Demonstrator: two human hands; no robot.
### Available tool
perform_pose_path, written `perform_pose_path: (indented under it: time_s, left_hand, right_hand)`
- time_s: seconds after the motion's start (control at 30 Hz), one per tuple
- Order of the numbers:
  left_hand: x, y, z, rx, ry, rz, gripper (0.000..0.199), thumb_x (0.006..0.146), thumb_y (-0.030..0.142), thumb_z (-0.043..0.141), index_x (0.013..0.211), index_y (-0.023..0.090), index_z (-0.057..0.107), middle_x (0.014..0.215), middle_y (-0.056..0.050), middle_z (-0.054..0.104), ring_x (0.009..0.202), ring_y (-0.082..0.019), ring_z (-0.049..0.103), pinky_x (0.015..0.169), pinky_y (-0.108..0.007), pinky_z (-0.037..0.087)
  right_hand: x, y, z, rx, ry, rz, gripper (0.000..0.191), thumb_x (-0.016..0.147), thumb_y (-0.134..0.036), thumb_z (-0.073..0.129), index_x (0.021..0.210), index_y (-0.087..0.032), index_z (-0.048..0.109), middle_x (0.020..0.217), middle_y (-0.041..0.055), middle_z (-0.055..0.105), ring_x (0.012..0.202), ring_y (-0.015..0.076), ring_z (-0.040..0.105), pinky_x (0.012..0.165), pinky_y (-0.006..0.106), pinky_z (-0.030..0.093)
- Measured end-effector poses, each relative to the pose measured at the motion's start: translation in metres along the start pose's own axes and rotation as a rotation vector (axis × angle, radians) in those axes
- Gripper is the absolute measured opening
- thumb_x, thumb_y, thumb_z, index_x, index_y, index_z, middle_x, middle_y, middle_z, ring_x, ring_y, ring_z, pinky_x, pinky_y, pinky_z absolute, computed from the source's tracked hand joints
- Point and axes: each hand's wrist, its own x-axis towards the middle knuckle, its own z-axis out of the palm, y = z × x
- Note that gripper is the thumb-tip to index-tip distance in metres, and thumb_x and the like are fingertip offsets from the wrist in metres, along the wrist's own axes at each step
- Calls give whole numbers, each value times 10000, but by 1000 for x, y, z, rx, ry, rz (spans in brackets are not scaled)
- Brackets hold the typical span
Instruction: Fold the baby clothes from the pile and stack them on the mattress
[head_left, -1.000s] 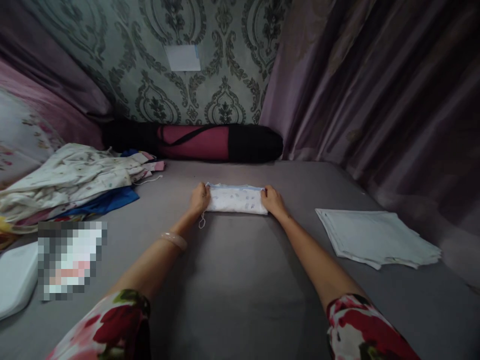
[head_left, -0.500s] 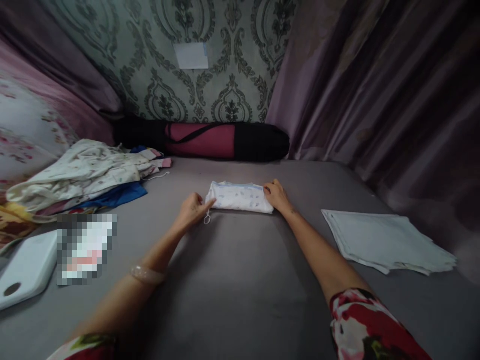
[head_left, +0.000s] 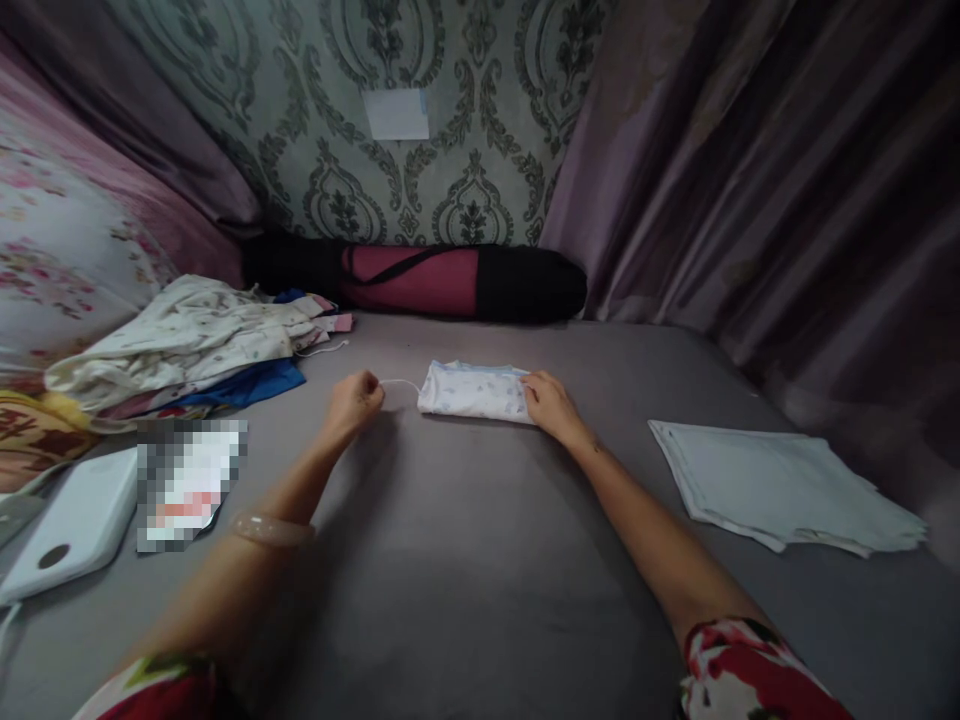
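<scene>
A folded white cloth garment (head_left: 474, 392) with small blue prints and a blue edge lies on the grey bed sheet (head_left: 480, 560). From its left end runs a thin white string (head_left: 401, 381). My left hand (head_left: 354, 405) is closed on the string's far end, left of the bundle and apart from it. Over the bundle's right end, my right hand (head_left: 551, 405) grips the cloth between thumb and fingers; part of that end is hidden under it.
At the right lies a stack of folded pale cloths (head_left: 780, 485). A heap of clothes (head_left: 195, 340), a white power bank (head_left: 71, 520) and a phone with a blurred screen (head_left: 191, 480) are at the left. A long black and maroon bag (head_left: 412, 280) lies along the wall.
My left hand has left the bundle's left end and moved left, drawing the string out. My right hand still holds the right end. The view has shifted slightly.
</scene>
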Motion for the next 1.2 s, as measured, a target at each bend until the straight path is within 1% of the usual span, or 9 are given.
perform_pose_path:
  time_s: [0.1, 0.2, 0.4, 0.5, 0.63, 0.77, 0.9, 1.0, 1.2]
  left_hand:
    - [25, 16, -11, 27, 84, 71, 102, 856, 186, 480, 859, 147, 574, 826, -79, 620, 808, -219, 564, 766, -355, 420]
    - [42, 45, -8, 4, 56, 202, 119, 882, 207, 485, 927, 160, 584, 917, -79, 629, 889, -206, 563, 837, -332, 419]
    - [31, 87, 26, -36, -5, 512, 245, 893, 195, 441, 1093, 145, 573, 1092, -138, 597, 1017, -245, 560, 890, -367, 441]
    - [21, 94, 44, -25, -128, 597, 259, 910, 216, 428, 1105, 148, 584, 1111, -140, 607, 1026, -248, 579, 905, -375, 445]
    - [23, 94, 65, 18, -261, 671, 268, 932, 237, 397, 1080, 158, 607, 1146, -129, 623, 1093, -240, 568, 964, -373, 421]
    - [29, 86, 78, 119, -234, 544, 324, 942, 267, 394, 1220, 184, 538, 1329, -133, 542, 1261, -256, 456, 1069, -441, 321]
    - [33, 79, 83, 252, -155, 267, 336, 951, 275, 362, 1200, 128, 532, 1247, -186, 560, 1154, -291, 510, 981, -450, 373]
    - [40, 77, 83, 300, -137, 256, 307, 945, 231, 344, 1075, 109, 594, 1129, -191, 578, 1052, -294, 531, 896, -404, 406]
    - [54, 72, 86, 251, -74, 289, 323, 885, 60, 311, 980, 122, 613, 1046, -163, 570, 1031, -271, 500, 911, -375, 397]
  right_hand:
    - [-17, -4, 8, -10, -63, -74, 297, 934, -196, 432, 1124, -182, 660, 1168, 98, 639, 1130, 207, 537, 1000, 336, 391]
    - [-24, -6, 10, -49, -124, -98, 295, 943, -228, 438, 1143, -189, 651, 1182, 94, 635, 1138, 211, 530, 1008, 347, 383]
    - [-30, -14, 4, -58, -114, -110, 339, 944, -188, 407, 1211, -161, 615, 1276, 117, 595, 1200, 212, 505, 1024, 338, 378]
    - [-27, -19, 2, -79, -59, -94, 366, 949, -174, 384, 1256, -152, 583, 1347, 127, 544, 1258, 218, 459, 1049, 342, 351]
    - [-7, -16, 1, -157, -56, 83, 354, 949, -169, 397, 1247, -168, 588, 1300, 122, 564, 1191, 227, 489, 1002, 344, 367]
    - [11, -5, 4, -222, -60, 250, 326, 958, -227, 431, 1231, -163, 598, 1206, 131, 593, 1113, 237, 509, 942, 328, 379]
    - [16, 2, 11, -236, -43, 297, 301, 962, -218, 418, 1177, -156, 619, 1141, 136, 593, 1079, 233, 517, 907, 318, 382]
    - [18, 5, 13, -218, -33, 308, 312, 961, -173, 380, 1163, -161, 618, 1150, 131, 575, 1079, 225, 517, 890, 305, 389]
    - [23, 7, 9, -235, -12, 275, 343, 945, -115, 343, 1157, -149, 610, 1145, 135, 567, 1083, 228, 515, 894, 307, 396]
